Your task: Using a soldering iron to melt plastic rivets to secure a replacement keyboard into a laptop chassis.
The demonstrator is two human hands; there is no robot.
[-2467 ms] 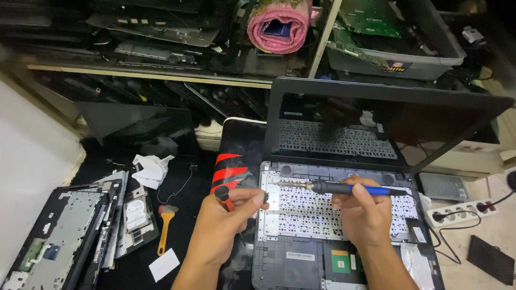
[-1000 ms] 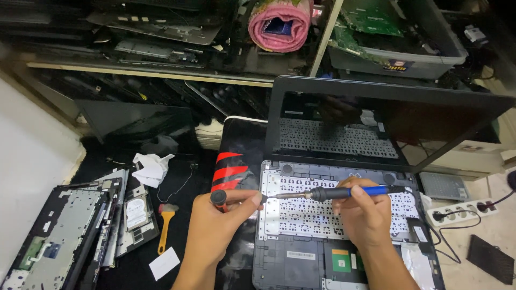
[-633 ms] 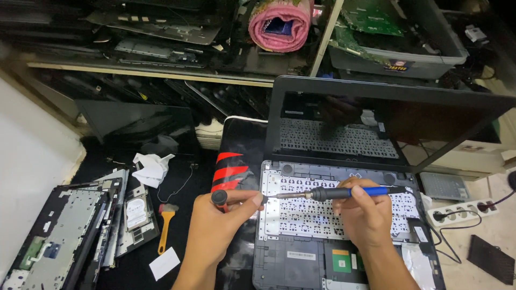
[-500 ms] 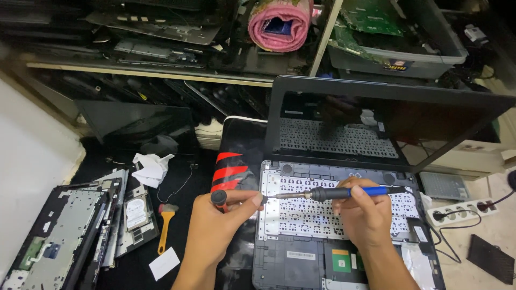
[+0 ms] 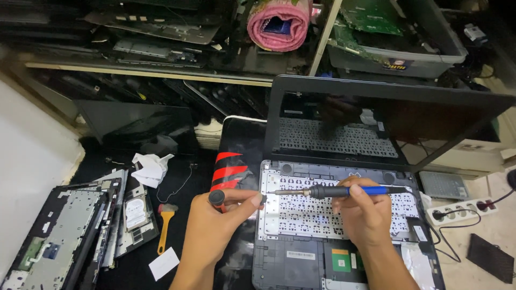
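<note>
While the right hand [image 5: 361,214] grips the blue-handled soldering iron [image 5: 344,190] like a pen, fingers closed around the black collar, its metal tip points left toward the top left corner of the bare keyboard backplate [image 5: 322,214]. The left hand [image 5: 212,225] is curled around a small black-handled tool [image 5: 217,197], with thumb and forefinger pinched at the backplate's left edge, just beside the iron's tip.

The backplate lies in the opened grey laptop base [image 5: 301,263], whose dark screen [image 5: 376,121] stands tilted up behind it.

To do this well, I judge that the hot tip should meet only the one spot being worked, held steady and briefly. The left fingers sit close to the heat, so they are best kept clear of the metal shaft. Resting the right wrist on the base would calm the tip.

Left on the black table [image 5: 177,177] lie an orange-handled brush [image 5: 165,223], crumpled white paper [image 5: 150,167] and a dismantled laptop shell [image 5: 54,236]. A white power strip [image 5: 459,210] sits to the right.
</note>
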